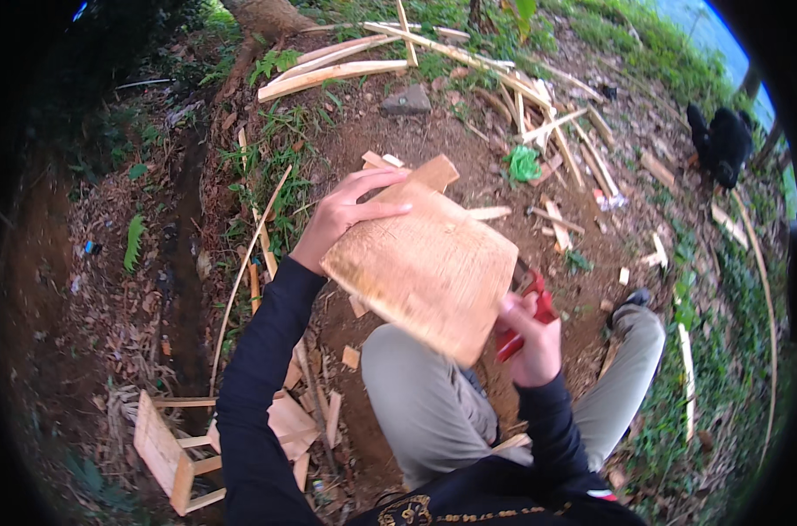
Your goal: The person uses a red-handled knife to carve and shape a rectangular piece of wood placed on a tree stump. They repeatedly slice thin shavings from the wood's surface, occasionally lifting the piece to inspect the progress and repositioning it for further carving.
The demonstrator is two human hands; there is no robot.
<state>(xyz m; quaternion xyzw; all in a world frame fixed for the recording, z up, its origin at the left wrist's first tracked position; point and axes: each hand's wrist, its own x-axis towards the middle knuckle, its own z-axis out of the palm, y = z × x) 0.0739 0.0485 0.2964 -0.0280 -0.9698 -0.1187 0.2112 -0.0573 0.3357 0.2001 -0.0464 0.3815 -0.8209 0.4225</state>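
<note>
A flat, pale wooden board (pixel 425 263) with cut, angled edges is held up in front of me, tilted, above my bent knee. My left hand (pixel 350 215) grips its upper left edge, thumb lying across the face and fingers along the top. Another short piece of wood (pixel 438 171) sticks out from behind the board's top edge. At the board's right edge, my right hand (pixel 532 342) is closed round a red-handled tool (pixel 543 307). A dark part of this tool shows beside the board; the remainder is hidden behind the board and my fingers.
Long pale wood strips (pixel 337 74) lie on the slope ahead, near a grey stone (pixel 406 100). More sticks (pixel 547 123) are piled at the far right, beside a green plastic bag (pixel 523 163). A small wooden frame (pixel 166 451) stands lower left. A black animal (pixel 723 145) is far right.
</note>
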